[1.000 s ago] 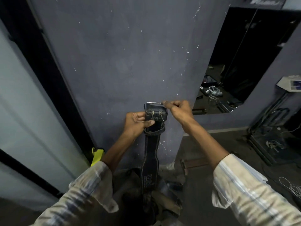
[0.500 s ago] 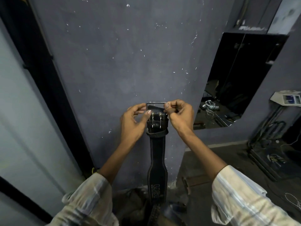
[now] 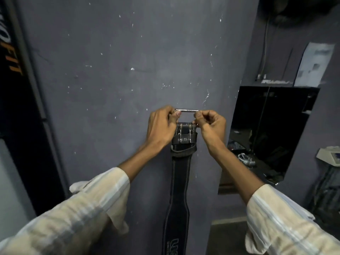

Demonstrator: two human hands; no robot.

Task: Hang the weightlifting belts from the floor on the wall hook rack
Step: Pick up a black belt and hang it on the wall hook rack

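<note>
Both hands, left hand and right hand, pinch the belt's buckle between them.

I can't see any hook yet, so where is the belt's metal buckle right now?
In the head view the buckle is centre frame against the purple wall, pinched between the left hand and right hand; the belt hangs below.

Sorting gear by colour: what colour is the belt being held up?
Black with pale stitching, clearest in the head view.
</note>
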